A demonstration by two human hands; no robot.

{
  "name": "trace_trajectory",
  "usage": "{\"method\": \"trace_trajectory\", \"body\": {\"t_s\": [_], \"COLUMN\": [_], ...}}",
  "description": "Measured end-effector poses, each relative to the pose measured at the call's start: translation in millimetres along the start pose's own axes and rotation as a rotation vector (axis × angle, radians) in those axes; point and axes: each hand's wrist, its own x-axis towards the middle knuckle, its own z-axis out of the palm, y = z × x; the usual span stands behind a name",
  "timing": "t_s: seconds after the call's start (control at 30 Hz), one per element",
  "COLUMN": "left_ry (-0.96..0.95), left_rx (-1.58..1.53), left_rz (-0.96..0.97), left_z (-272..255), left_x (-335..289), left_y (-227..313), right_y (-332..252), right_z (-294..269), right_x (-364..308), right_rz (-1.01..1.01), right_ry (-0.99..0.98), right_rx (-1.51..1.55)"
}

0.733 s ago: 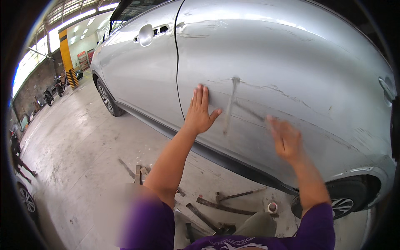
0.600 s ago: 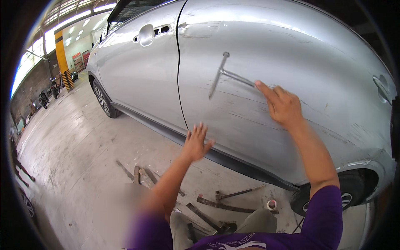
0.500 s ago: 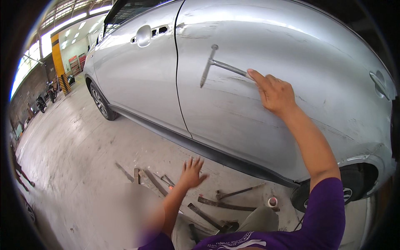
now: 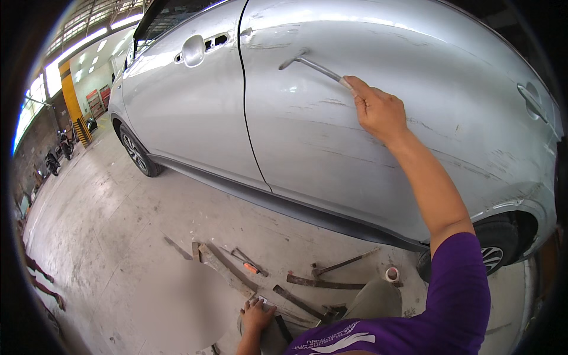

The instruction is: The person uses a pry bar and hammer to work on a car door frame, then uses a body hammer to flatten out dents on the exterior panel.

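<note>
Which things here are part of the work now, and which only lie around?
In use:
right hand holding the hammer
car door, scratched
left hand down among the floor tools

Lying about:
metal bars on the floor
tape roll
motorbikes far off

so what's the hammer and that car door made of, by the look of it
Hammer: head and shaft look like bare grey metal, dull sheen. Car door: seemingly sheet metal under glossy silver paint, which mirrors light and carries dark scuffs and scratches.
</note>
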Motion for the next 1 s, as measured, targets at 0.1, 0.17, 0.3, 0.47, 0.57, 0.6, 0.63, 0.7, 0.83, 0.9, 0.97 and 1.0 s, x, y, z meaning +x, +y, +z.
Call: {"method": "trace_trajectory", "body": {"t_s": [0.1, 0.17, 0.3, 0.47, 0.57, 0.6, 0.63, 0.7, 0.83, 0.9, 0.97, 1.0], "left_ry": [0.036, 0.05, 0.018, 0.086, 0.116, 0.132, 0.121, 0.098, 0.129, 0.105, 0.128, 0.139], "left_rx": [0.0, -0.015, 0.022, 0.016, -0.001, -0.013, -0.005, 0.01, -0.005, 0.011, -0.013, -0.025], "left_rz": [-0.026, 0.002, -0.057, -0.039, -0.028, -0.021, -0.027, -0.04, -0.034, -0.054, -0.04, -0.033], "left_z": [2, 0, -3, 3, 4, 5, 3, -1, 0, -4, -3, -1], "left_x": [2, 1, 1, 0, 0, 0, 0, 0, 1, 1, 0, 1], "left_y": [-3, 1, 1, 0, 0, 1, 0, 0, -1, -2, 0, 2], "right_y": [-8, -4, -23, -21, -10, -7, -14, -18, -17, -19, -15, -14], "right_z": [1, 3, -6, -8, 1, 2, -5, -7, -10, -11, -12, -12], "right_x": [14, 22, 31, 29, 29, 26, 29, 35, 39, 42, 35, 37], "right_rz": [-0.038, 0.036, 0.035, 0.0, 0.072, 0.038, 0.004, 0.005, 0.053, 0.059, 0.096, 0.084], "right_ry": [0.055, -0.022, -0.158, -0.151, -0.069, -0.1, -0.117, -0.118, -0.15, -0.131, -0.072, -0.107], "right_rx": [0.047, -0.037, 0.025, 0.009, -0.017, -0.013, -0.004, 0.0, -0.037, -0.028, -0.01, -0.028]}}
